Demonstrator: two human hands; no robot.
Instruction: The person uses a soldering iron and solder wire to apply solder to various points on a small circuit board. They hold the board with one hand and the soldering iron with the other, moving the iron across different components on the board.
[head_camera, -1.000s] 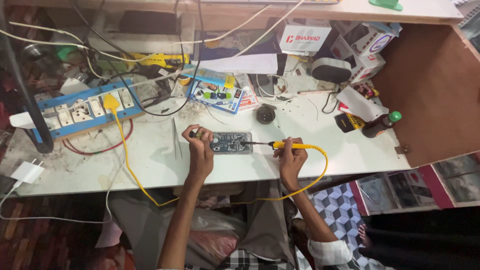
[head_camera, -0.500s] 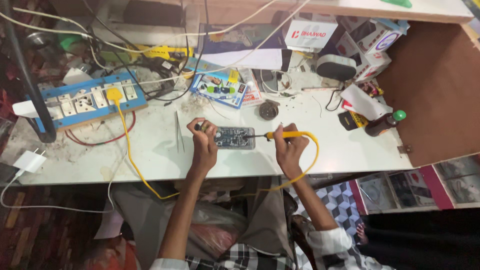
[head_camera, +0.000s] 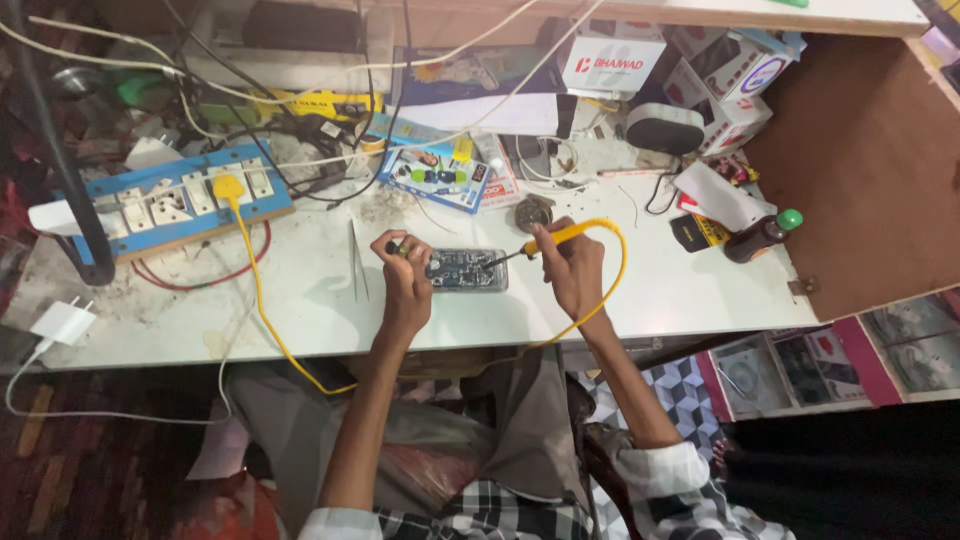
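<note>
An opened phone (head_camera: 468, 270) with its circuit board showing lies on the white worktable (head_camera: 180, 315). My left hand (head_camera: 405, 275) rests at the phone's left end and pinches a small dark tool over it. My right hand (head_camera: 568, 268) grips a yellow-handled soldering iron (head_camera: 545, 240), its tip pointing left onto the phone's right part. The iron's yellow cord (head_camera: 612, 285) loops round my right wrist and runs under the table edge to a yellow plug (head_camera: 228, 187) in the blue switchboard (head_camera: 180, 205).
Metal tweezers (head_camera: 358, 268) lie left of my left hand. A small round tin (head_camera: 532, 212) sits behind the phone. A brown bottle with a green cap (head_camera: 760, 235) stands at the right. Boxes, cables and a white charger (head_camera: 62, 322) crowd the back and left.
The view has tilted slightly. Both hands stay at the phone; my right hand has brought the iron's tip closer onto the board.
</note>
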